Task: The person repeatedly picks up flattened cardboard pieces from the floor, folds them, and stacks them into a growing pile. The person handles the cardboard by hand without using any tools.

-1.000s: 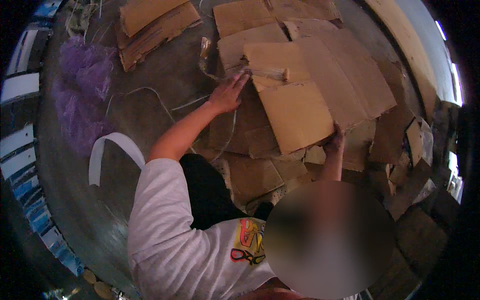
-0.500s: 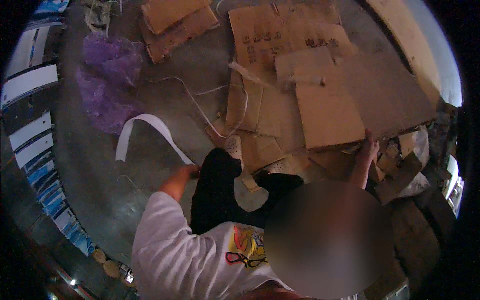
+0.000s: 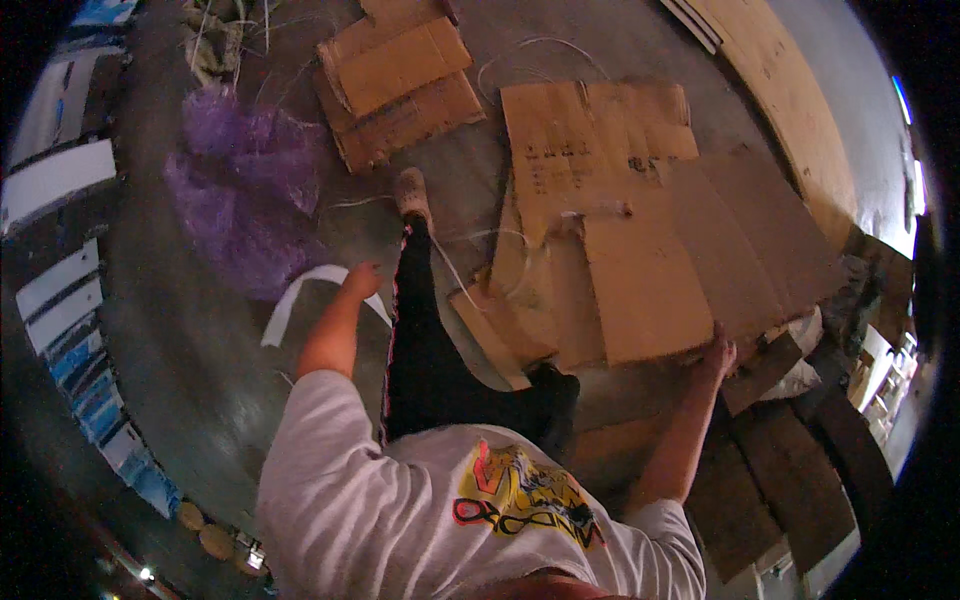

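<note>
My right hand (image 3: 718,354) is closed on the near edge of a large flattened brown cardboard sheet (image 3: 645,270), which lies over other cardboard. Printing marks the upper part of a cardboard piece (image 3: 560,125) beyond it. My left hand (image 3: 363,281) hangs over a curved white strip (image 3: 290,300) on the floor, left of my black-trousered leg. Its fingers are too small and dim to show whether they hold anything. On top of the cardboard sits a short, pale, narrow object (image 3: 600,210) with a reddish end, its kind unclear.
Crumpled purple plastic wrap (image 3: 240,190) lies at left. Smaller folded cardboard pieces (image 3: 400,75) are at the top. A thin pale cord (image 3: 455,270) trails beside my front foot (image 3: 412,192). Dark cardboard (image 3: 780,480) lies at lower right, and a long wooden board (image 3: 780,80) at upper right.
My left foot has stepped forward over the floor. The left hand has moved forward over the white strip. My right hand stays at the cardboard's near edge, and the view has shifted.
</note>
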Demonstrator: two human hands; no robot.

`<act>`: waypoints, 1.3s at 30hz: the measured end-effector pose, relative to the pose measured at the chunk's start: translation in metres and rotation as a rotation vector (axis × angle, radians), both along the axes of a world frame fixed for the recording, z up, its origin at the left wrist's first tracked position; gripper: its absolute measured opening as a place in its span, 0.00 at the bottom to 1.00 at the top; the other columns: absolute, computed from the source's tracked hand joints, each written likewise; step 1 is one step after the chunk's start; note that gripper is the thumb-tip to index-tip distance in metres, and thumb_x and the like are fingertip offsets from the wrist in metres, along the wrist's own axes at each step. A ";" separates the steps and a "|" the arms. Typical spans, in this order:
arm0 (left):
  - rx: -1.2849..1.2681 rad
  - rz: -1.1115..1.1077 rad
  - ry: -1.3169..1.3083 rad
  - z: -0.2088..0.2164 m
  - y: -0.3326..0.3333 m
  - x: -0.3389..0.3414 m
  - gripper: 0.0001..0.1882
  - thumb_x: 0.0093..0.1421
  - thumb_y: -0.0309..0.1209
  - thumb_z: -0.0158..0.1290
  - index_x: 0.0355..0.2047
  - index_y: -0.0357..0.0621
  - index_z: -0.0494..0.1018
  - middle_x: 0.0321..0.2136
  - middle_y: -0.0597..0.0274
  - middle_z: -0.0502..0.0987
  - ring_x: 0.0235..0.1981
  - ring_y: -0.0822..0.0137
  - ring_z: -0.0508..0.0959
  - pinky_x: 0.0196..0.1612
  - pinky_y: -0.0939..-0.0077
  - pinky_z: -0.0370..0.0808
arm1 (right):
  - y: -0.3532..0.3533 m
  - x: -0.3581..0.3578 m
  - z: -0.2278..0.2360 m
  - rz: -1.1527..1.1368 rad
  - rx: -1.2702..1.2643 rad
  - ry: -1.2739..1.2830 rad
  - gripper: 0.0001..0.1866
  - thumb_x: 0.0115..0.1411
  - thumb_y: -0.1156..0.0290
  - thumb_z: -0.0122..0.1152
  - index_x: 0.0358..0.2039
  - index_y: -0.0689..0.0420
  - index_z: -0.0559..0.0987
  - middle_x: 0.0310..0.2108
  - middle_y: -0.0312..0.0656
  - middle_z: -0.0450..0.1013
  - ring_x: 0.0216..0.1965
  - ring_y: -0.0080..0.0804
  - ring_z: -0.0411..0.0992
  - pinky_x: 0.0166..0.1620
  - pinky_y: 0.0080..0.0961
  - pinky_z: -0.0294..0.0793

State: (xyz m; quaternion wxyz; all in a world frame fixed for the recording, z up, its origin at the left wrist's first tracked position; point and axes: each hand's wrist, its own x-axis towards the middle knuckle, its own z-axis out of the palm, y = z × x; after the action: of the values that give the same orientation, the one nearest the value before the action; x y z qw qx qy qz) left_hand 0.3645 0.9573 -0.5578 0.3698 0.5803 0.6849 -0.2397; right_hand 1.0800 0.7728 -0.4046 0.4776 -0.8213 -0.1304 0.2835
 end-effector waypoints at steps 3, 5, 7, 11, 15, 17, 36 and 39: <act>0.014 -0.070 -0.044 -0.037 0.117 -0.007 0.27 0.52 0.37 0.55 0.53 0.42 0.68 0.49 0.43 0.71 0.50 0.47 0.71 0.54 0.58 0.68 | 0.075 -0.076 0.035 -0.182 -0.067 0.037 0.16 0.55 0.67 0.60 0.40 0.65 0.75 0.38 0.43 0.73 0.37 0.35 0.73 0.39 0.33 0.72; 0.103 -0.016 -0.154 -0.072 0.190 -0.009 0.28 0.51 0.36 0.57 0.52 0.43 0.67 0.50 0.43 0.70 0.52 0.47 0.69 0.55 0.57 0.67 | 0.126 -0.123 0.044 -0.322 -0.111 0.072 0.15 0.55 0.68 0.59 0.40 0.65 0.75 0.37 0.43 0.73 0.37 0.34 0.72 0.38 0.33 0.72; 0.201 -0.122 -0.223 -0.117 0.266 -0.013 0.29 0.51 0.37 0.57 0.53 0.43 0.66 0.49 0.44 0.70 0.52 0.46 0.70 0.54 0.57 0.68 | 0.175 -0.154 0.034 -0.291 -0.216 0.043 0.15 0.56 0.68 0.57 0.40 0.65 0.75 0.37 0.42 0.73 0.38 0.33 0.72 0.38 0.33 0.72; 0.402 -0.136 -0.187 -0.195 0.406 -0.029 0.31 0.52 0.39 0.57 0.55 0.40 0.63 0.50 0.45 0.69 0.52 0.46 0.69 0.54 0.57 0.68 | 0.243 -0.168 -0.024 -0.025 -0.417 -0.173 0.17 0.57 0.66 0.55 0.41 0.66 0.76 0.38 0.43 0.74 0.38 0.31 0.72 0.39 0.30 0.71; 0.249 -0.040 -0.093 -0.266 0.495 -0.035 0.36 0.51 0.44 0.59 0.55 0.37 0.62 0.53 0.43 0.66 0.54 0.46 0.67 0.56 0.57 0.66 | 0.245 -0.152 -0.064 0.110 -0.471 -0.160 0.16 0.56 0.66 0.57 0.39 0.66 0.76 0.36 0.42 0.74 0.35 0.31 0.71 0.38 0.31 0.71; 0.359 -0.055 -0.032 -0.300 0.529 -0.039 0.40 0.50 0.45 0.59 0.58 0.38 0.59 0.54 0.40 0.64 0.56 0.46 0.65 0.57 0.56 0.64 | 0.236 -0.146 -0.072 0.069 -0.503 -0.146 0.15 0.56 0.66 0.58 0.37 0.66 0.77 0.35 0.42 0.74 0.33 0.31 0.71 0.36 0.31 0.71; 0.335 -0.194 -0.466 -0.250 0.355 -0.041 0.27 0.54 0.38 0.55 0.53 0.45 0.66 0.45 0.44 0.72 0.49 0.49 0.72 0.46 0.56 0.72 | 0.189 -0.083 -0.090 0.039 -0.722 -0.071 0.19 0.58 0.63 0.55 0.42 0.67 0.75 0.34 0.41 0.74 0.34 0.30 0.70 0.39 0.32 0.70; 0.526 -0.304 -0.385 -0.200 0.318 -0.003 0.27 0.54 0.29 0.50 0.56 0.59 0.65 0.39 0.48 0.70 0.40 0.49 0.73 0.38 0.57 0.75 | 0.171 -0.068 -0.098 0.035 -0.686 -0.085 0.19 0.57 0.62 0.55 0.41 0.67 0.76 0.36 0.43 0.73 0.37 0.30 0.70 0.40 0.32 0.70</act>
State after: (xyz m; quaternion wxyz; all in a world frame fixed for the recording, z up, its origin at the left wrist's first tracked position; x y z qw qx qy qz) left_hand 0.3619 1.2755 -0.7579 0.2902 0.7854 0.5467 0.0064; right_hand 1.0124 0.9441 -0.5024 0.1627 -0.9427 -0.0615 0.2846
